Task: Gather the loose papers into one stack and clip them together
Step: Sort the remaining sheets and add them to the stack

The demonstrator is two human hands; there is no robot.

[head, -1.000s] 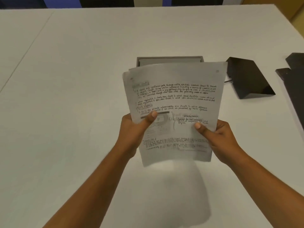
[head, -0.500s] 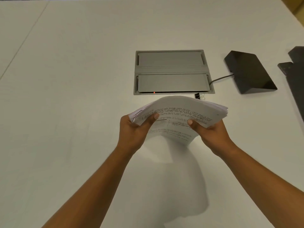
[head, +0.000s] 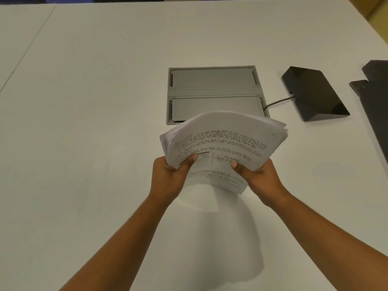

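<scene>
A stack of white papers [head: 222, 141] with handwritten notes on the top sheet is held above the white table [head: 84, 122], bowed upward and tilted away from me. My left hand [head: 168, 177] grips its near left side with the thumb on top. My right hand [head: 258, 177] grips the near right side the same way. The far edges of the sheets fan out unevenly. No clip shows in this view; the spot by the grey panel is hidden behind the papers.
A grey recessed cable panel [head: 214, 85] lies in the table just beyond the papers. A black wedge-shaped device [head: 315, 93] with a cable sits to its right. Dark flat objects [head: 375, 97] lie at the right edge.
The stack went from upright facing me to tipped far forward, then rose slightly and now covers the panel's near edge and the small black clip seen half a second ago.
</scene>
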